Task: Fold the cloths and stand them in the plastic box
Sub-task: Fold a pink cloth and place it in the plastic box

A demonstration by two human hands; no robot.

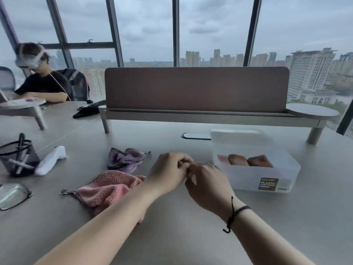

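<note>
Grey tabletop (pixel 172 236) carries a mesh pen cup (pixel 18 157) and glasses (pixel 13 196) at left, a pink cloth (pixel 107 188) and purple cloth (pixel 124 159) lying crumpled, rolled cloths (pixel 248 160) standing in the plastic box (pixel 256 175), while left hand (pixel 168 173) and right hand (pixel 208 186) meet with curled fingertips, their grip unclear.
</note>
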